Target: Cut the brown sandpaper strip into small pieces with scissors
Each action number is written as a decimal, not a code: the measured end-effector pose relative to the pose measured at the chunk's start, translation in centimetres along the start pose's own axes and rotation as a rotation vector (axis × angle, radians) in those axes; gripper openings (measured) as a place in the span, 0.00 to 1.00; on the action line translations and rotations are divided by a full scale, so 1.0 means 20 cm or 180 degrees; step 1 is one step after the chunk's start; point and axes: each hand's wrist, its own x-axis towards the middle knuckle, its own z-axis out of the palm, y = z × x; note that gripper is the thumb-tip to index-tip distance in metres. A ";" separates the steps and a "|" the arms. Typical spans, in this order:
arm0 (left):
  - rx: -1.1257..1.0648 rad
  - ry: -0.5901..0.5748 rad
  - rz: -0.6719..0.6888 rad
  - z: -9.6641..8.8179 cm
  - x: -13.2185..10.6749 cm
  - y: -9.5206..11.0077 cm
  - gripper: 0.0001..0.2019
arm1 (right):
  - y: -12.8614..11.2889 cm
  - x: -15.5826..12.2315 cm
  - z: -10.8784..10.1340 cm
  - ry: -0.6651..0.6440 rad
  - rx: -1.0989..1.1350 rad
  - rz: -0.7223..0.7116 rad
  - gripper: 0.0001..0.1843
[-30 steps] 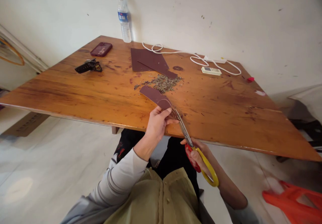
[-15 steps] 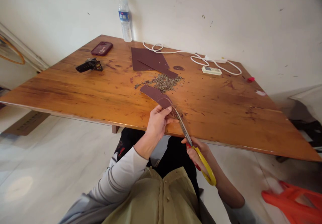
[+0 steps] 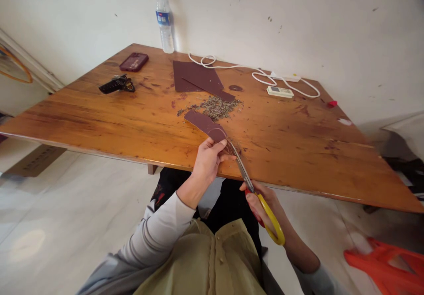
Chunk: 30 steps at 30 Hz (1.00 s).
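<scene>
My left hand (image 3: pixel 207 161) pinches the near end of a maroon strip (image 3: pixel 205 125) that curves up over the near edge of the wooden table (image 3: pixel 99 122). My right hand (image 3: pixel 261 204) grips scissors (image 3: pixel 256 195) with red and yellow handles. Their blades point up and left and meet the strip's end just beside my left fingers. A heap of fine cut shreds (image 3: pixel 217 106) lies on the table just beyond the strip. Behind it lies a larger maroon sheet (image 3: pixel 195 76).
At the back stand a water bottle (image 3: pixel 164 21), a maroon phone (image 3: pixel 134 61), a black tool (image 3: pixel 115 84), a white cable (image 3: pixel 232 67) and a small white remote (image 3: pixel 280 92). An orange bag (image 3: pixel 387 264) lies on the floor at right.
The scissor handles have come together and the blades have shut on the strip's end. Both hands stay in nearly the same place.
</scene>
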 end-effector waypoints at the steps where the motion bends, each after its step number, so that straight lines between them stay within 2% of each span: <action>1: -0.0008 -0.0016 0.0003 0.00 0.00 0.00 0.12 | 0.00 0.00 0.00 -0.0004 0.0030 0.0036 0.17; 9: -0.0018 -0.0104 0.0015 -0.01 0.00 0.00 0.14 | -0.01 -0.02 -0.01 -0.0011 0.0190 0.0379 0.17; 12: -0.0005 -0.0077 0.0005 -0.01 0.00 0.00 0.13 | 0.00 0.00 -0.03 -0.0148 0.0255 0.0238 0.18; 16: 0.0065 -0.0071 -0.0012 -0.01 0.00 0.00 0.13 | -0.02 0.01 -0.08 -0.0420 0.0172 -0.0077 0.25; 22: 0.0240 -0.0065 0.0079 -0.01 -0.01 -0.01 0.13 | -0.08 -0.01 -0.09 -0.0240 -0.0203 0.0154 0.22; 30: 0.0385 -0.0100 0.0161 -0.01 -0.01 -0.03 0.13 | -0.12 0.00 -0.08 0.0056 -0.0639 -0.0046 0.15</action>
